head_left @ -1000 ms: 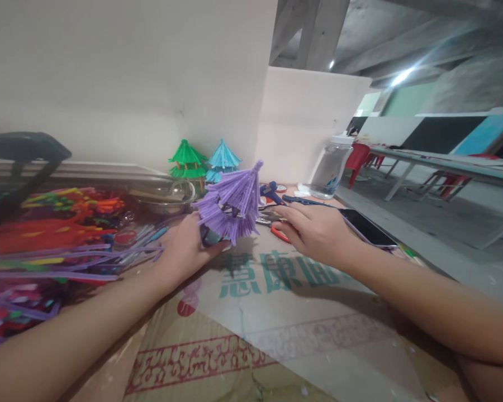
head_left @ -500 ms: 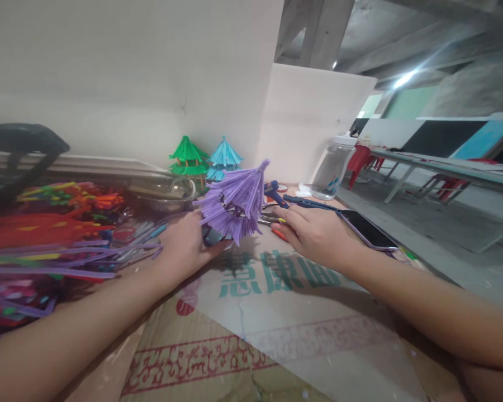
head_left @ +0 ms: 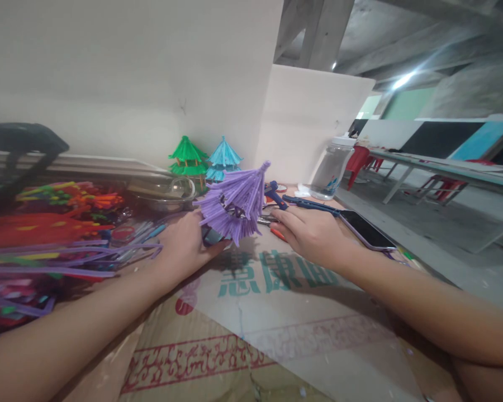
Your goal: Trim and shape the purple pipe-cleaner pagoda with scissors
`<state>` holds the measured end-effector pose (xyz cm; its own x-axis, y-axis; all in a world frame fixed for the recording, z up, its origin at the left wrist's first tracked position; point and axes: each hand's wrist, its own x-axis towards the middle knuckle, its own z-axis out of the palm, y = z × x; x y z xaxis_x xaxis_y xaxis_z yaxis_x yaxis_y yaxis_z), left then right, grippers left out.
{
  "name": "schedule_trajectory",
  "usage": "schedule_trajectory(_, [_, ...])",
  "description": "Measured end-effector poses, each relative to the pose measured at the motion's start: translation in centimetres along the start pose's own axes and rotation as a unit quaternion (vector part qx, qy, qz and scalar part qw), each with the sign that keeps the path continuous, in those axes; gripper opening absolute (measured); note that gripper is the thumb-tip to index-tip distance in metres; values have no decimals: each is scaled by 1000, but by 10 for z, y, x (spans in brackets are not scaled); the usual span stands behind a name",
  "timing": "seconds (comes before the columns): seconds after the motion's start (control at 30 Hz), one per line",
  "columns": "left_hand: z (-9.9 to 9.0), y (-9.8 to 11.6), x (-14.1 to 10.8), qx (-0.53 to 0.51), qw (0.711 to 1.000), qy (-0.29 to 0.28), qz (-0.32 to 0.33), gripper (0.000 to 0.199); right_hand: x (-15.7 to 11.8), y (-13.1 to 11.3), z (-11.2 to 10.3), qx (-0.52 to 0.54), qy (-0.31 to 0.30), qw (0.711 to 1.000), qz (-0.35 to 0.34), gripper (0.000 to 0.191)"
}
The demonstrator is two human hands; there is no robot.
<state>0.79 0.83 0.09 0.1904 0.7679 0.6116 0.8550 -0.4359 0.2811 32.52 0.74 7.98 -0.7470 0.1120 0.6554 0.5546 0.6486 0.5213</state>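
A purple two-tiered pavilion model [head_left: 238, 204] made of fuzzy stems leans to the right above the table, its pointed tip up. My left hand [head_left: 184, 240] is closed round its lower part, which is mostly hidden behind the purple roof. On the right, my right hand [head_left: 310, 231] grips pliers [head_left: 266, 219] with orange handles; their metal jaws reach toward the model's underside. Whether the jaws touch it cannot be seen. Behind the model stand a green pavilion model [head_left: 187, 159] and a light blue one [head_left: 224, 159].
Colourful fuzzy stems [head_left: 67, 223] pile up at the left near a clear bowl [head_left: 163, 192]. Behind my right hand lie a blue glue gun [head_left: 275, 194], a phone [head_left: 368, 230] and a clear bottle [head_left: 332, 167]. A white wall [head_left: 129, 72] closes off the back.
The fingers of my right hand have shifted slightly on the pliers, and the yellow spot at the handle no longer shows. My left hand and the purple model have hardly moved.
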Motion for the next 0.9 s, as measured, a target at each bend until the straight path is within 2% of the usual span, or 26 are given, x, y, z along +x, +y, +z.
schedule_trajectory(0.1, [-1,-1,0,10,1000,-10,7,72,0,0,-1,2,-1,1000,5,38])
schedule_trajectory(0.3, [0,-2,-1,10,1000,4,15,72,2,0,-6,18,-7,1000,9,34])
schedule_trajectory(0.63, [-1,0,0,14,1000,-7,6,71,1,-1,-3,9,1,1000,8,34])
schedule_trajectory(0.9, [0,1,0,3,1000,3,11,69,0,1,-3,11,-26,1000,11,34])
